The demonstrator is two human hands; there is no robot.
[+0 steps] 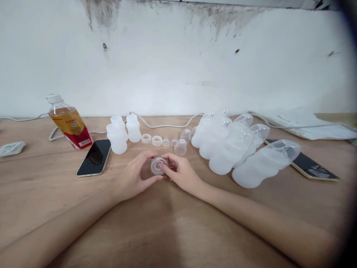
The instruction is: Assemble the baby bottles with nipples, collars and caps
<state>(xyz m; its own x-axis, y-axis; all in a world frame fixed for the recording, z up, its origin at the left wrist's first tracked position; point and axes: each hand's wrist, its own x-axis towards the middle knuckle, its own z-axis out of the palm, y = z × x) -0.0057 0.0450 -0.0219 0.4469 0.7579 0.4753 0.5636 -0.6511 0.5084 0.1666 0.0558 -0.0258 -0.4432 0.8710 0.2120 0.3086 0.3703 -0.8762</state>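
Observation:
Between my hands is a translucent baby bottle collar ring [154, 171], its round opening facing me. My left hand [134, 176] grips its rim, fingers above and thumb below. The thumb of my right hand [182, 173] presses into its centre, with the other fingers curled behind; whether a teat sits inside is hard to make out. Just beyond lie two loose collar rings [157, 140], two clear teats [166, 141] and several clear domed caps [180, 147]. Open white bottle bodies [119, 143] stand behind to the left.
Several capped baby bottles [223, 158] are grouped at the right, beside a dark flat device [312, 166]. At the left are a phone [94, 158], a drink bottle [71, 124] and a white charger [12, 149]. A white cable [167, 125] and plastic bag [301, 124] lie near the wall.

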